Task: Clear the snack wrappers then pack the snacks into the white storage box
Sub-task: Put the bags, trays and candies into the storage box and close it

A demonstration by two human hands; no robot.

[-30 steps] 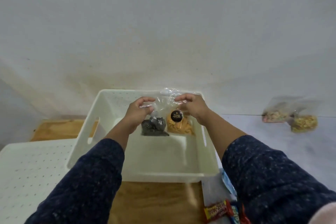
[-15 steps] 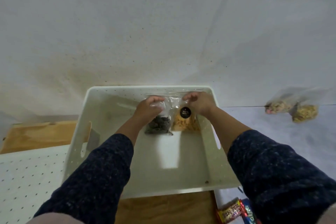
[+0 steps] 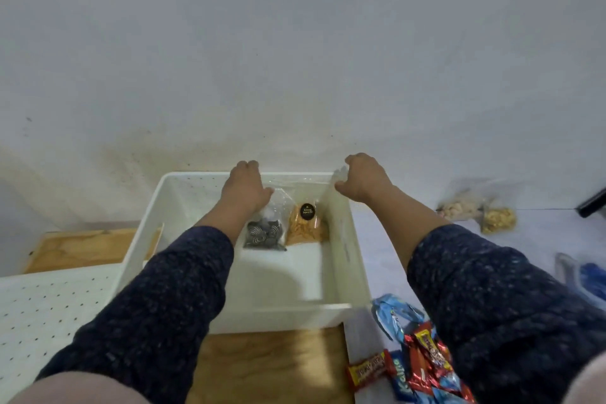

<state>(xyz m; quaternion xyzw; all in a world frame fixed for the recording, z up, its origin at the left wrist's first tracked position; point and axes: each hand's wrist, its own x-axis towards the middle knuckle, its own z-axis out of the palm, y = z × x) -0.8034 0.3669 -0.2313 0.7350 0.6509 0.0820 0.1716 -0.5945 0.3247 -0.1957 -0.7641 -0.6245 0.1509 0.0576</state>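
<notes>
The white storage box (image 3: 347, 259) stands open in the middle, against the wall. Inside, at its far right, two clear snack bags lean side by side: one with dark swirled pieces (image 3: 264, 234), one with orange chips and a black round label (image 3: 303, 226). My left hand (image 3: 244, 188) grips the top edge of the clear plastic near the box's far wall. My right hand (image 3: 362, 179) pinches the same plastic at the far right corner, so the bag tops are stretched between both hands.
Two more clear snack bags (image 3: 477, 210) lie on the surface at the right. A pile of red, yellow and blue candy wrappers (image 3: 413, 367) sits at the near right. A white perforated lid (image 3: 42, 302) lies left of the box, over a wooden board (image 3: 272, 367).
Both hands moved farther back and spread apart, the right one reaching the box's far right corner. The two bags have come down onto the box floor. The view tilted and shifted right.
</notes>
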